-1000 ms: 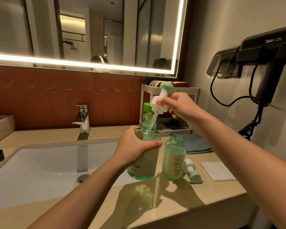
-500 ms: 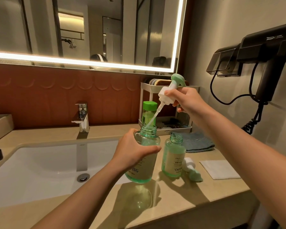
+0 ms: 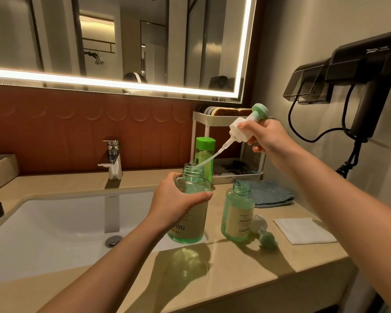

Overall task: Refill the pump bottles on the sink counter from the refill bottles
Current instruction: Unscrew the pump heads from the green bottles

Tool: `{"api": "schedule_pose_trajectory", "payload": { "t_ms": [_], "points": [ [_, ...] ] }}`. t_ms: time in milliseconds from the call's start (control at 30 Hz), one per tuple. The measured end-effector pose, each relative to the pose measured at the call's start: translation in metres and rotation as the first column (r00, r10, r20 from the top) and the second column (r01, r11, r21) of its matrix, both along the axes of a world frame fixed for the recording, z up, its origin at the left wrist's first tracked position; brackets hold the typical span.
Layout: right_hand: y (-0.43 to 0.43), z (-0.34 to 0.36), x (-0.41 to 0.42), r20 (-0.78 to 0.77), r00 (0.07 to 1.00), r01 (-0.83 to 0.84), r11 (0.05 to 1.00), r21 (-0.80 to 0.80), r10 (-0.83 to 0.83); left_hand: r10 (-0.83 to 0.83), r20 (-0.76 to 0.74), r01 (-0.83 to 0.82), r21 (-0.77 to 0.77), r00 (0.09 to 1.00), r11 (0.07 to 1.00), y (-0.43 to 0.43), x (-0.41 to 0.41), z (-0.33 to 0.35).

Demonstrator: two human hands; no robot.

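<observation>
While the left hand [image 3: 176, 199] grips the pump bottle [image 3: 190, 231] to steady it, the right hand [image 3: 269, 138] pinches the pump head [image 3: 239, 129] above its neck.

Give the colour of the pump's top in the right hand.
Pale green pump top above a white collar; head view.

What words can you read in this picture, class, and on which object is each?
"ING": label of the green clear plastic bottle in the left hand; start hidden.
"FRESH", "YAPIN": label of the smaller green clear bottle standing on the counter.
Too small or blurred: other label print, marks on the white sink and black hair dryer.
</observation>
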State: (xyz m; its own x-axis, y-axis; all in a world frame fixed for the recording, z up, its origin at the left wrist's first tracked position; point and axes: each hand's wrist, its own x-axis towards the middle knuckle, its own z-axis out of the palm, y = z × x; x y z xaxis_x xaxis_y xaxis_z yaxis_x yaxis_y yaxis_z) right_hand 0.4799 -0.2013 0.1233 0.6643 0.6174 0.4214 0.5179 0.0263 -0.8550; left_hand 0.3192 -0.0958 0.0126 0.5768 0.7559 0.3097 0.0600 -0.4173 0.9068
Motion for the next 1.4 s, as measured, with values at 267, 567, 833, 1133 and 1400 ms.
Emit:
{"api": "schedule_pose_trajectory", "payload": {
  "t_ms": [267, 567, 833, 1133, 1400],
  "points": [
    [-0.002, -0.005, 0.013, -0.140, 0.987, 0.087, 0.995, 0.050, -0.079, 0.006, 0.042, -0.004, -0.043, 0.999, 0.999, 0.003, 0.002, 0.000],
    [-0.007, -0.017, 0.033, -0.389, 0.916, 0.162, 0.978, 0.130, -0.100, 0.003, 0.057, -0.001, -0.023, 0.998, 1.000, 0.004, 0.012, -0.003],
    [-0.011, -0.054, 0.067, -0.588, 0.800, 0.284, 0.940, 0.191, -0.122, -0.038, 0.041, 0.038, -0.005, 0.998, 0.999, 0.013, 0.036, -0.007],
    [-0.003, -0.134, 0.111, -0.687, 0.644, 0.478, 0.878, 0.019, -0.336, -0.046, 0.026, 0.048, -0.070, 0.999, 0.996, 0.026, 0.079, -0.026],
    [0.021, -0.165, 0.122, -0.750, 0.591, 0.387, 0.920, -0.060, -0.297, -0.039, 0.026, 0.041, -0.093, 0.999, 0.995, 0.037, 0.116, -0.044]
  ]
}}
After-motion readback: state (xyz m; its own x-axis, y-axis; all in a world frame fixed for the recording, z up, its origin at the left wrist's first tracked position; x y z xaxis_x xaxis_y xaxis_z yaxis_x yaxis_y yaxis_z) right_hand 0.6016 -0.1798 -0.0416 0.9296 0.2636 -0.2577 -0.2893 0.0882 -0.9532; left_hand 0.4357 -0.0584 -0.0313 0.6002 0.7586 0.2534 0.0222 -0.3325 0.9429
